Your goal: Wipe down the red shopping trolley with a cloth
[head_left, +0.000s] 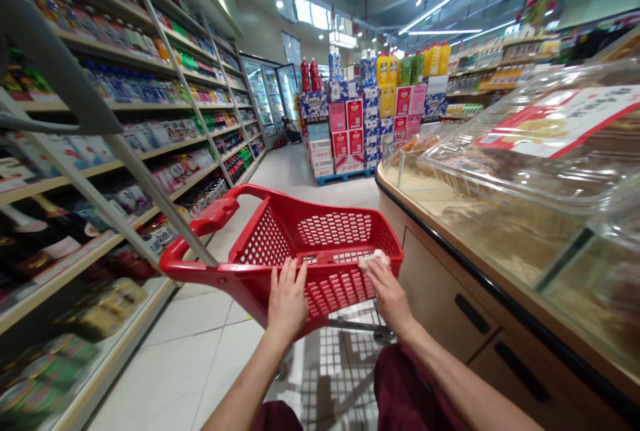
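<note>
A red plastic shopping cart (327, 299) with latticed sides stands right in front of me, its inside bare. My left hand (289, 301) lies on the cart's near rim, fingers stretched out and nothing held in them. Farther right along the same rim, my right hand (389, 292) presses a crumpled white cloth (375, 259) against the edge, its fingers bent over it. Whether the cloth is paper or fabric I cannot tell. A grey metal handle bar (155, 197) rises from the cart's left end.
Drink shelves (185, 77) line the left side. At right, a wood-fronted display counter (445, 284) holds clear food packs (565, 137). Stacked cartons (350, 134) with bottles on top stand ahead, and a crouching person (291, 129) is near the fridges. Pale floor tiles (185, 344) run beneath.
</note>
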A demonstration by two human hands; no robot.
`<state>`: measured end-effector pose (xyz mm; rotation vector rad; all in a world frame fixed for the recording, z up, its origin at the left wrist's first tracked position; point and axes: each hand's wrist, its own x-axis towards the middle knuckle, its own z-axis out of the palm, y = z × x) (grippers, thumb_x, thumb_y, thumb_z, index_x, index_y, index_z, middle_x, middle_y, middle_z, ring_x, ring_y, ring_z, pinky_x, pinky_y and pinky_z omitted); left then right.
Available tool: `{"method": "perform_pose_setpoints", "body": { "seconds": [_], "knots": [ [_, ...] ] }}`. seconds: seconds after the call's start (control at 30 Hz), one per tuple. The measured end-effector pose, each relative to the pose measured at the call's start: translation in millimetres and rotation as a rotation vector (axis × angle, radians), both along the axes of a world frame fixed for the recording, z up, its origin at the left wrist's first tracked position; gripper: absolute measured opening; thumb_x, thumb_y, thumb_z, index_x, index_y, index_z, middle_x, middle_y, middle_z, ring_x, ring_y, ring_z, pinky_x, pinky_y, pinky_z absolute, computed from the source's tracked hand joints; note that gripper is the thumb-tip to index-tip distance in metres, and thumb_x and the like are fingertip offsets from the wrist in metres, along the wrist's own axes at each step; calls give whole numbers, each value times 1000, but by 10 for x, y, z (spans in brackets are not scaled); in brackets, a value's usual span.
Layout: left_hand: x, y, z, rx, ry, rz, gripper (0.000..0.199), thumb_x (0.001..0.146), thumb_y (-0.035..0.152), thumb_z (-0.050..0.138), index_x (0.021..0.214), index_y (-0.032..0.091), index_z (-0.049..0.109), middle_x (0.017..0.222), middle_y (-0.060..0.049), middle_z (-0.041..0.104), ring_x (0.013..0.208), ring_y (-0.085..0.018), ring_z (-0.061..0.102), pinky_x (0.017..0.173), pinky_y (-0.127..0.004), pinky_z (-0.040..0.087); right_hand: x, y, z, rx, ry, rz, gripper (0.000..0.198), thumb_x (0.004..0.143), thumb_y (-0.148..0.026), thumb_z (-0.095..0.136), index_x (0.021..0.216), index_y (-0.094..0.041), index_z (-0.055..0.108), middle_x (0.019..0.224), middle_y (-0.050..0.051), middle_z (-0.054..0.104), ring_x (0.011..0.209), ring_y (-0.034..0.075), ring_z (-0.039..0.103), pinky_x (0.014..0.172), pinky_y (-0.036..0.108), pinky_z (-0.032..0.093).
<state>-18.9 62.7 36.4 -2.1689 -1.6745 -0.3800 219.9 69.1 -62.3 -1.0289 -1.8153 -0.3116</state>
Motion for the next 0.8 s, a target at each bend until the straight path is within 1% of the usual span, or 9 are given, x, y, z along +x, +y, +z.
{"method": "perform_pose_setpoints", "body": {
  "seconds": [0.07,0.13,0.23,0.33,0.4,0.5,0.6,0.7,0.8],
  "knots": [
    [-25,-9,30,-26,8,-20,57,65,10,42,121,14,44,129,-10,45,122,-24,33,103,-44,22,-120,-54,-113,-1,-102,44,46,81,-3,35,121,-21,47,117,7,56,118,18,40,95,39,41],
    [-85,-11,91,-34,25,-45,58,65,10,40,123,14,42,130,-9,44,122,-23,34,103,-45,20,-189,-106,-156,-7,-159,79,46,81,-2,35,121,-20,47,113,7,58,118,17,41,93,36,43],
    [-218,1,199,11,34,12,58,65,11,39,124,10,40,131,-12,42,122,-24,33,103,-50,15,-219,-95,1,16,-92,60,47,82,-4,36,125,-20,42,120,8,53,122,19,35,97,42,39],
    [-326,17,259,17,34,73,54,64,12,41,118,7,46,125,-14,48,120,-26,36,103,-50,16,-224,-28,112,37,-44,23,47,83,-4,36,127,-20,39,124,9,49,124,21,31,98,45,35],
    [-359,16,263,4,29,72,53,63,11,42,115,8,49,121,-14,52,118,-26,38,103,-48,18,-248,-33,31,37,-103,61,47,83,-4,35,126,-20,40,119,9,54,121,20,36,95,41,41],
    [-359,-7,249,0,13,53,54,62,11,42,116,10,49,122,-12,51,118,-25,39,103,-45,20,-343,-103,-107,1,-172,122,46,83,-4,33,125,-21,41,113,7,59,117,17,41,89,35,46],
    [-343,-34,243,-1,6,32,55,62,12,43,117,11,48,124,-11,50,119,-24,37,104,-45,18,-493,-104,21,-13,-104,115,46,84,-5,33,127,-21,39,121,8,52,121,18,36,95,40,40],
    [-374,-54,258,-1,1,20,56,62,12,43,118,10,47,124,-11,50,119,-24,38,104,-44,19,-621,-20,192,31,-51,122,44,85,-7,33,127,-20,40,124,8,49,124,20,31,99,43,35],
    [-485,-81,297,34,6,43,56,64,11,41,119,10,46,125,-11,49,120,-24,37,103,-45,18,-684,-14,117,48,-150,165,40,86,-9,33,123,-20,45,117,7,56,120,18,38,95,38,41]
  ]
}}
